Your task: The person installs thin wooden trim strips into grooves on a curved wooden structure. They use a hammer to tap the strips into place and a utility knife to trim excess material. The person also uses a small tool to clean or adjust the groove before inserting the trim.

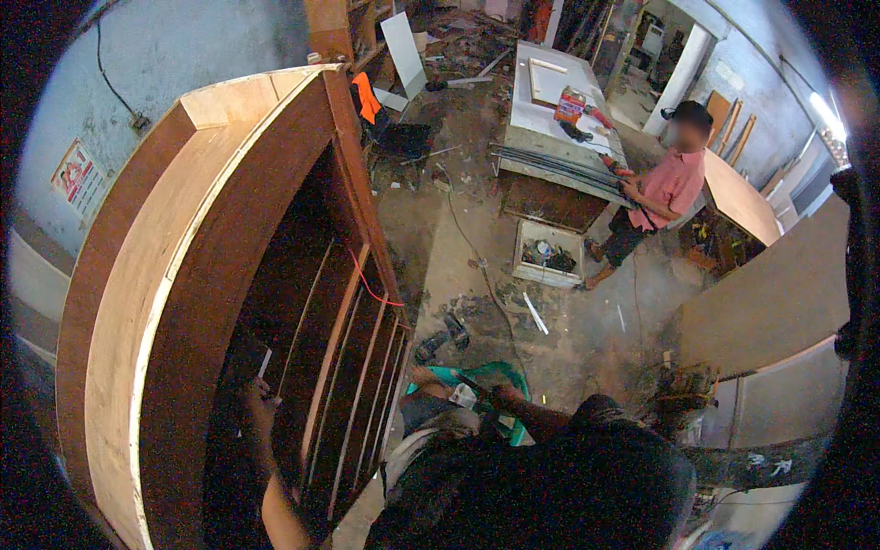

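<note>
A tall brown wooden cabinet (229, 275) with a pale plywood edge fills the left, with thin upright slats inside it. My left hand (259, 396) reaches into its dark inside and holds a small white stick-like piece (266, 362) against the inner panel. My right hand (489, 396) is low beside my dark shirt, above a teal thing (504, 374) on the floor. A thin dark item lies at its fingers; the grip is unclear.
A person in a pink shirt (667, 183) stands at a white workbench (550, 101), hands on a red tool. On the dusty floor are a white box of tools (547, 252), dark sandals (442, 335) and scraps. Plywood sheets (770, 293) lean at the right.
</note>
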